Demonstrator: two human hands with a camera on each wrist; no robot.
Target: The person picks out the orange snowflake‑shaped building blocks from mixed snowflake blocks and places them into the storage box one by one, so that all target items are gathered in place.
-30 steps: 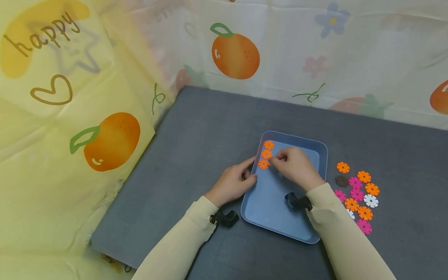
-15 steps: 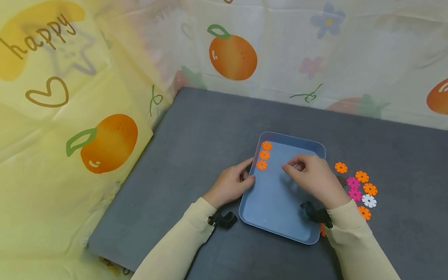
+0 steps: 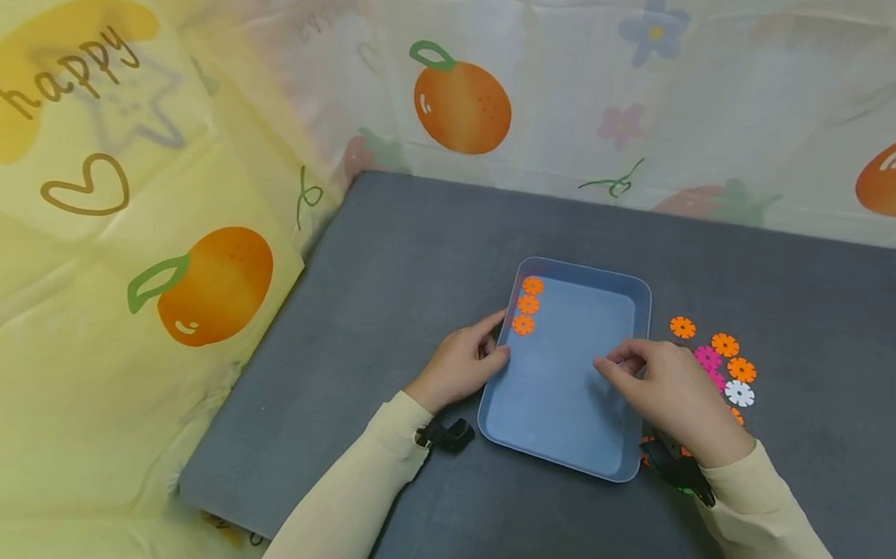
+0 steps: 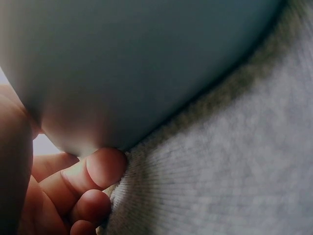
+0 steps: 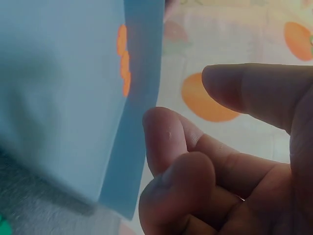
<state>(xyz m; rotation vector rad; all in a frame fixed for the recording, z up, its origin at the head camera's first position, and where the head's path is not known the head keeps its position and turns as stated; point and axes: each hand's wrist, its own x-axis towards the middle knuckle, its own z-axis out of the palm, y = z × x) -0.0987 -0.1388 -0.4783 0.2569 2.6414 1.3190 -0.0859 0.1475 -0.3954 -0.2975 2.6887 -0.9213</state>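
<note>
Gripping a blue rectangular plastic tray [image 3: 555, 405] is the left hand [image 3: 455, 365], the right hand [image 3: 676, 394] loosely curled and empty, three orange notched discs [image 3: 528, 305] lined inside and multicoloured notched discs [image 3: 709, 358] left outside.

The tray [image 3: 548, 392] is lying on the worktop [image 3: 404, 261], well in from its left edge and apart from its far edge. A cloth [image 3: 561, 101] is hanging behind that far edge and along the left one. Inside the tray, three discs [image 3: 528, 304] are lying in a row along the left wall, running from the far left corner toward the left hand [image 3: 459, 363], which is resting at that wall. Loose discs [image 3: 725, 345] are lying on the worktop right of the tray, some sitting partly hidden beneath the right hand [image 3: 672, 389], whose fingers are hovering over the tray's right side.
</note>
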